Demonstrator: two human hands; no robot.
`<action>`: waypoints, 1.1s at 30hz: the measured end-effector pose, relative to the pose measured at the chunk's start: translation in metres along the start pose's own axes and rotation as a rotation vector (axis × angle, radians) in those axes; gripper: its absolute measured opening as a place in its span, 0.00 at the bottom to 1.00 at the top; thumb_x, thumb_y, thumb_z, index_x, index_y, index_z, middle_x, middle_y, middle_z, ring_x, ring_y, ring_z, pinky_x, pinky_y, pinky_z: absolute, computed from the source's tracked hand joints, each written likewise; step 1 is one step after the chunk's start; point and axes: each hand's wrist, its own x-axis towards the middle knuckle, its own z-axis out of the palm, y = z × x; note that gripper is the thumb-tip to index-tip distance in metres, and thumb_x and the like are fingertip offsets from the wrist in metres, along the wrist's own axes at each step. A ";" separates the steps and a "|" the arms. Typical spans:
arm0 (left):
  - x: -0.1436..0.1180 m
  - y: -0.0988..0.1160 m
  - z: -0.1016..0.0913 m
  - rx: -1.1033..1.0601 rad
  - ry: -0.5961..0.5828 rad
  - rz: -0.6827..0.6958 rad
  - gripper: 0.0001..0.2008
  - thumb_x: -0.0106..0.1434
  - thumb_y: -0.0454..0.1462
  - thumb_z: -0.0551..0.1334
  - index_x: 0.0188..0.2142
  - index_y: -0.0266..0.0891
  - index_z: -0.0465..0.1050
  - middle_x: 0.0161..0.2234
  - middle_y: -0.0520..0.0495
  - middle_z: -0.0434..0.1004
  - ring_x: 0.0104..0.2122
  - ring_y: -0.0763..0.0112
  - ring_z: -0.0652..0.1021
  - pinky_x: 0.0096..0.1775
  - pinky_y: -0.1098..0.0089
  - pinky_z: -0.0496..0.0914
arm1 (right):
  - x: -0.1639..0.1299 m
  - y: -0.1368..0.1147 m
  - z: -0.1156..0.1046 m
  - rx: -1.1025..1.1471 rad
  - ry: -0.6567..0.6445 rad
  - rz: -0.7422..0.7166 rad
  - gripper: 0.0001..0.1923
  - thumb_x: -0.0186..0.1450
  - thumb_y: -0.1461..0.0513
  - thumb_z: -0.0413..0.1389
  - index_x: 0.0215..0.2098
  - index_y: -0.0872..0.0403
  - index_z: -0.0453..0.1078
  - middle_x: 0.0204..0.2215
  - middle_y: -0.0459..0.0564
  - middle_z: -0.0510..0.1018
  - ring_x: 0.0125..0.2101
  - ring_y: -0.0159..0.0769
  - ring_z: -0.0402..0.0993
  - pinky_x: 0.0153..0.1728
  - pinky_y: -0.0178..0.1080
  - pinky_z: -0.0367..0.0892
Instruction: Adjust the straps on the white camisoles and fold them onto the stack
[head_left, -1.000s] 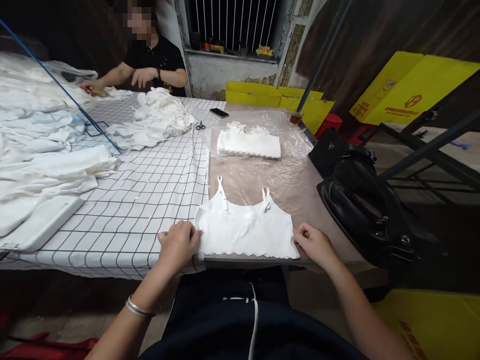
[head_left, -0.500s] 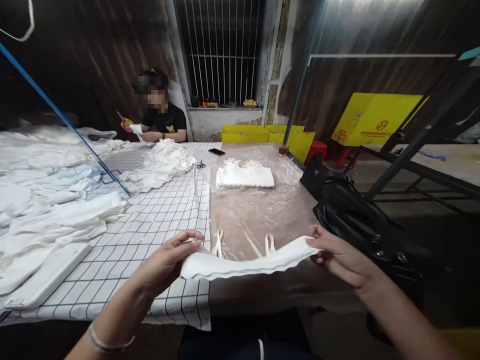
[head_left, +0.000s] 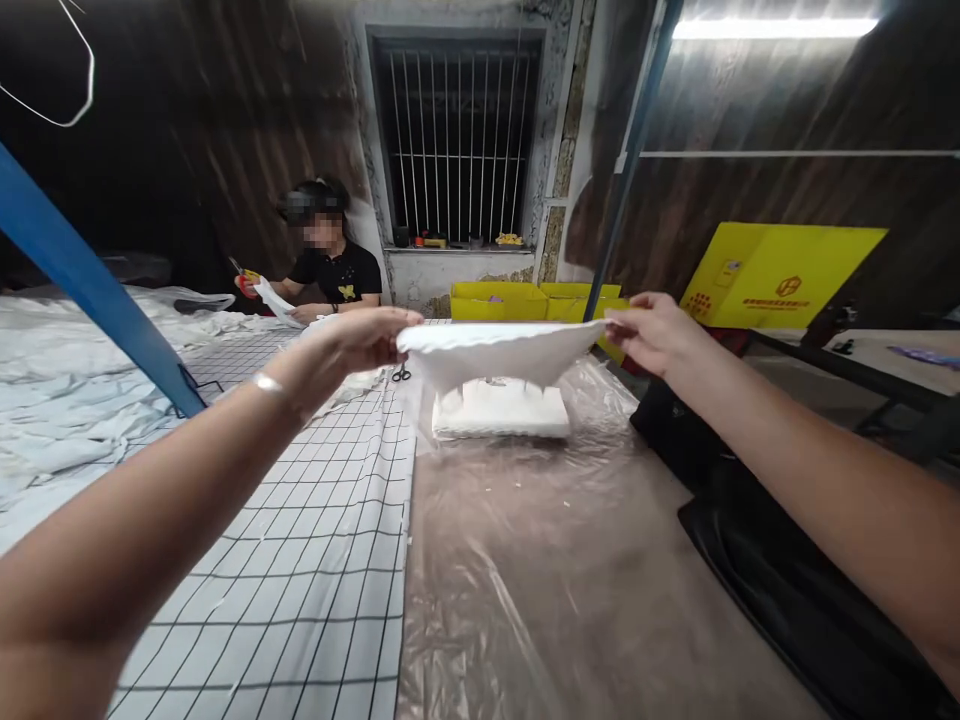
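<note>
A white strappy camisole [head_left: 502, 350] with a wavy hem is stretched between my two hands, held up in front of me. My left hand [head_left: 375, 338] pinches its left end, and my right hand [head_left: 651, 328] grips the opposite end. The cloth sags in the middle and hangs above a neat stack of folded white camisoles [head_left: 501, 415]. That stack lies on a clear plastic sheet [head_left: 525, 590] over the brown tabletop, partly covered by the raised cloth. A small pair of dark scissors [head_left: 402, 373] rests to the left, below my left hand.
A checked white cloth [head_left: 300, 570] covers the table's left part, with heaped white garments [head_left: 60, 385] beyond. A blue post [head_left: 97, 285] slants at left. Across the table sits a person [head_left: 341, 270] holding scissors and white fabric. A black bag [head_left: 742, 560] and yellow boxes [head_left: 787, 275] are at right.
Both hands have moved forward and up, carrying the camisole from the table's near edge to above the folded stack. The head view has shifted too.
</note>
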 end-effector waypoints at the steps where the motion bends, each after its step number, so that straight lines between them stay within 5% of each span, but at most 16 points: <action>1: 0.023 0.003 0.001 -0.046 -0.023 -0.001 0.05 0.65 0.31 0.58 0.33 0.35 0.72 0.25 0.52 0.70 0.26 0.78 0.69 0.31 0.73 0.68 | 0.021 0.002 0.008 -0.016 0.030 -0.066 0.23 0.53 0.75 0.61 0.33 0.49 0.54 0.27 0.41 0.68 0.21 0.26 0.69 0.20 0.31 0.69; 3: 0.061 -0.003 0.007 -0.176 -0.106 -0.086 0.05 0.66 0.32 0.57 0.33 0.37 0.70 0.24 0.55 0.67 0.24 0.81 0.66 0.30 0.76 0.65 | 0.049 0.015 0.019 -0.074 0.076 -0.104 0.22 0.53 0.75 0.60 0.35 0.50 0.55 0.29 0.41 0.69 0.20 0.25 0.69 0.20 0.31 0.68; 6: 0.095 -0.044 0.027 -0.197 -0.129 -0.193 0.04 0.64 0.33 0.59 0.31 0.36 0.69 0.21 0.55 0.63 0.21 0.81 0.62 0.26 0.76 0.62 | 0.055 0.060 0.019 -0.197 0.045 0.033 0.17 0.54 0.75 0.58 0.35 0.52 0.60 0.30 0.43 0.71 0.19 0.24 0.68 0.20 0.32 0.68; 11: 0.098 -0.140 0.070 0.060 -0.213 -0.382 0.05 0.55 0.34 0.65 0.29 0.36 0.69 0.20 0.55 0.65 0.19 0.79 0.65 0.25 0.74 0.65 | 0.021 0.154 -0.004 -0.305 -0.048 0.254 0.11 0.51 0.72 0.60 0.28 0.54 0.65 0.20 0.43 0.70 0.17 0.28 0.68 0.19 0.34 0.68; 14: 0.090 -0.171 0.080 0.154 -0.241 -0.408 0.06 0.52 0.34 0.67 0.27 0.36 0.70 0.19 0.53 0.65 0.18 0.78 0.65 0.24 0.73 0.64 | 0.009 0.185 -0.021 -0.332 -0.093 0.317 0.14 0.46 0.71 0.63 0.26 0.52 0.65 0.18 0.42 0.71 0.16 0.30 0.68 0.17 0.35 0.67; 18: 0.088 -0.178 0.076 0.305 -0.229 -0.364 0.05 0.51 0.35 0.66 0.29 0.36 0.73 0.21 0.49 0.70 0.22 0.71 0.71 0.26 0.71 0.66 | 0.009 0.198 -0.040 -0.429 -0.178 0.272 0.16 0.44 0.67 0.65 0.28 0.51 0.65 0.18 0.40 0.70 0.19 0.34 0.70 0.20 0.38 0.69; 21: 0.084 -0.176 0.081 0.446 -0.148 -0.305 0.13 0.54 0.40 0.64 0.38 0.37 0.76 0.36 0.38 0.77 0.38 0.56 0.77 0.39 0.62 0.70 | 0.006 0.202 -0.040 -0.817 -0.212 -0.003 0.15 0.48 0.63 0.65 0.33 0.52 0.70 0.28 0.48 0.76 0.30 0.42 0.75 0.33 0.44 0.71; 23: 0.081 -0.176 0.094 0.586 -0.078 -0.137 0.21 0.61 0.44 0.58 0.51 0.39 0.72 0.54 0.35 0.70 0.55 0.49 0.69 0.53 0.55 0.63 | 0.000 0.205 -0.030 -1.066 -0.231 -0.242 0.15 0.55 0.60 0.62 0.42 0.52 0.73 0.45 0.57 0.77 0.46 0.50 0.73 0.47 0.51 0.67; 25: 0.082 -0.179 0.109 0.757 -0.112 0.086 0.26 0.66 0.48 0.51 0.61 0.45 0.63 0.66 0.42 0.54 0.66 0.51 0.53 0.62 0.50 0.49 | -0.004 0.207 -0.012 -1.211 -0.320 -0.365 0.20 0.64 0.57 0.55 0.54 0.50 0.70 0.60 0.58 0.67 0.59 0.54 0.61 0.57 0.56 0.55; 27: 0.090 -0.184 0.119 0.892 -0.247 0.197 0.29 0.68 0.51 0.44 0.66 0.48 0.54 0.70 0.48 0.42 0.68 0.53 0.43 0.63 0.46 0.39 | -0.001 0.209 0.008 -1.308 -0.440 -0.325 0.24 0.68 0.54 0.49 0.62 0.48 0.63 0.66 0.54 0.57 0.65 0.52 0.49 0.62 0.57 0.45; 29: 0.104 -0.189 0.123 0.931 -0.358 0.118 0.32 0.68 0.53 0.40 0.68 0.47 0.46 0.70 0.49 0.37 0.68 0.54 0.39 0.63 0.44 0.38 | 0.009 0.212 0.025 -1.375 -0.544 -0.197 0.28 0.70 0.52 0.46 0.66 0.47 0.55 0.68 0.52 0.51 0.67 0.49 0.43 0.64 0.56 0.39; 33: 0.127 -0.196 0.120 0.911 -0.384 -0.044 0.34 0.68 0.53 0.39 0.69 0.45 0.41 0.70 0.47 0.36 0.68 0.54 0.39 0.62 0.43 0.40 | 0.031 0.217 0.042 -1.457 -0.603 -0.007 0.32 0.70 0.50 0.42 0.70 0.49 0.45 0.68 0.51 0.47 0.68 0.46 0.41 0.65 0.53 0.39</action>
